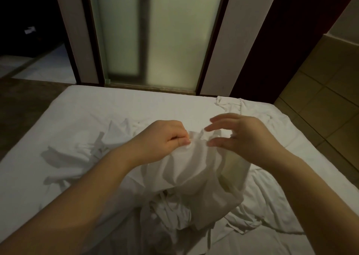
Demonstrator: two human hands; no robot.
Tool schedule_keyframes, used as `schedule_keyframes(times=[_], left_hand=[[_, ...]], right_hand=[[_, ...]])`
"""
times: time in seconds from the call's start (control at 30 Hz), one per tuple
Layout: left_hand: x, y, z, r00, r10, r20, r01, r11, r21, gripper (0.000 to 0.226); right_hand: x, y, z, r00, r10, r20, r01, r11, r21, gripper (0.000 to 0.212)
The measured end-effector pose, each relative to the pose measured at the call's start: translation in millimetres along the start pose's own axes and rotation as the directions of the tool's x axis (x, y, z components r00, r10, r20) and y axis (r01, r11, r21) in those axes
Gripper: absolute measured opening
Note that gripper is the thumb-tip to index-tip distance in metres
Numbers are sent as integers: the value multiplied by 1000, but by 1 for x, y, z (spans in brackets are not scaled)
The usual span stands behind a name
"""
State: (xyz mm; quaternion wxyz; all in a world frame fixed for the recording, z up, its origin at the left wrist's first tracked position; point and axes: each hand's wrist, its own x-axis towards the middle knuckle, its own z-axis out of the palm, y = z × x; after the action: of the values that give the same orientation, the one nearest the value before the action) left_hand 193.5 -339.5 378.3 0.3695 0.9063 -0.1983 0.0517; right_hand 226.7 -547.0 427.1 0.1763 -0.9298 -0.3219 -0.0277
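A white cloth cover [186, 173] with loose ties hangs bunched over the bed. My left hand [167, 138] pinches its top edge between thumb and curled fingers and holds it lifted. My right hand [239, 136] hovers just right of that edge with fingers spread and slightly bent, holding nothing; its thumb tip is close to the fabric. The lower part of the cloth lies crumpled on the sheet, with thin white ties [169, 212] trailing out.
The bed [81, 107] is covered by a white sheet. More crumpled white cloth [77, 149] lies to the left and another piece [233, 105] at the far right corner. A frosted glass door [155, 35] stands beyond the bed; tiled floor [322, 107] runs along the right.
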Motion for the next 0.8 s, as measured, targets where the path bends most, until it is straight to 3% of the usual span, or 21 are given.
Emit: schedule_keyframes(times=[0.1, 0.2, 0.33, 0.6, 0.8], left_hand=[[-2, 1, -4, 999, 15, 45, -17, 999, 28, 21], [-4, -5, -11, 998, 43, 54, -46, 997, 54, 22], [-8, -16, -16, 999, 36, 36, -37, 999, 28, 22], [-23, -43, -16, 986, 54, -155, -67, 995, -79, 39], [-22, -53, -25, 974, 40, -224, -76, 985, -156, 17]], right_hand=[[7, -18, 12, 992, -96, 80, 89, 992, 85, 21], [15, -27, 20, 993, -95, 73, 79, 977, 197, 22], [24, -36, 30, 989, -104, 110, 88, 987, 137, 12], [41, -45, 31, 991, -38, 129, 28, 996, 81, 19], [48, -56, 22, 988, -36, 149, 42, 999, -34, 13]])
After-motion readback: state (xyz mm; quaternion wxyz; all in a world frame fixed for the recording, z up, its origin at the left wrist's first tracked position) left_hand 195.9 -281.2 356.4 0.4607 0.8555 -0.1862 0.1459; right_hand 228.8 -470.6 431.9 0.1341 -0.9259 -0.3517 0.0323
